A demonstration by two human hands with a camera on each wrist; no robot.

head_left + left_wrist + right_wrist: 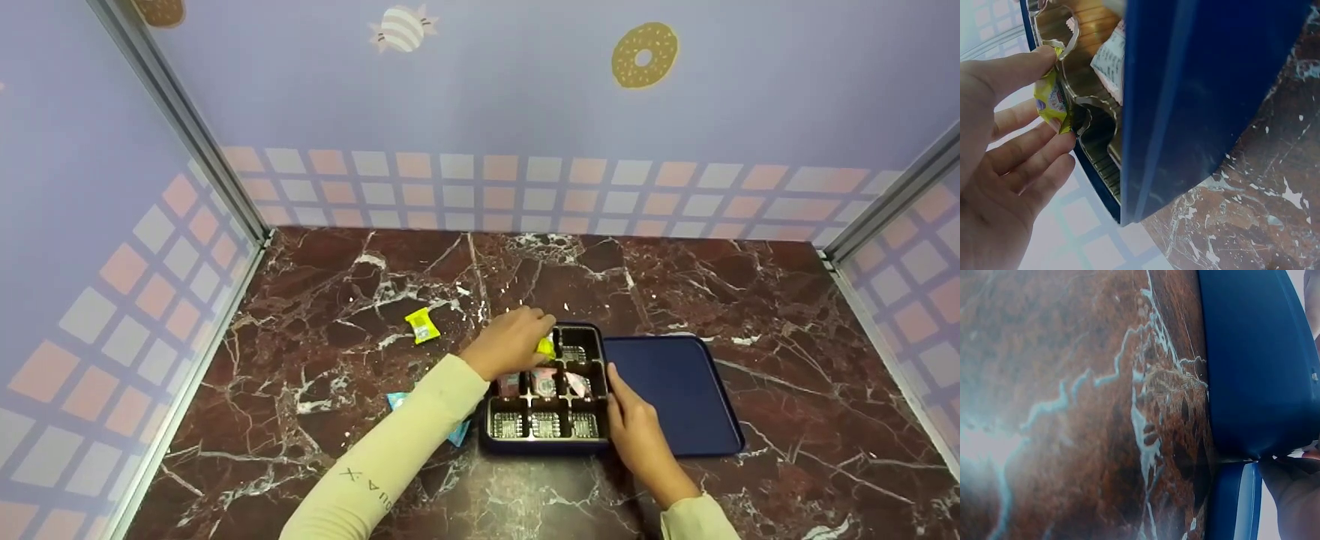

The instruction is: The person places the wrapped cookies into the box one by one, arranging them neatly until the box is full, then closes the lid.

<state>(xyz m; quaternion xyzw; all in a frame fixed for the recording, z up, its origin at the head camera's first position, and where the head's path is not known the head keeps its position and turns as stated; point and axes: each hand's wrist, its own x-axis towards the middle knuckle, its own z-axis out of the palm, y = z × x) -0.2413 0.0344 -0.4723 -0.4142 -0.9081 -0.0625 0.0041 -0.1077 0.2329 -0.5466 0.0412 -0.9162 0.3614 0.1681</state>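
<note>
My left hand reaches over the back of a dark blue box with a divided tray inside. Its thumb and fingers pinch a yellow-wrapped candy at the back row, seen at the tray's edge in the left wrist view. Several pink-wrapped candies lie in the middle row of compartments. The front row shows its ribbed clear floor. Against the box's right side, my right hand holds the wall near the rim; part of its grip is hidden in the right wrist view.
The flat blue lid lies right of the box, close beside it. Another yellow-wrapped candy sits on the marbled table to the left. Blue wrappers show partly beneath the left sleeve. Patterned walls enclose the table.
</note>
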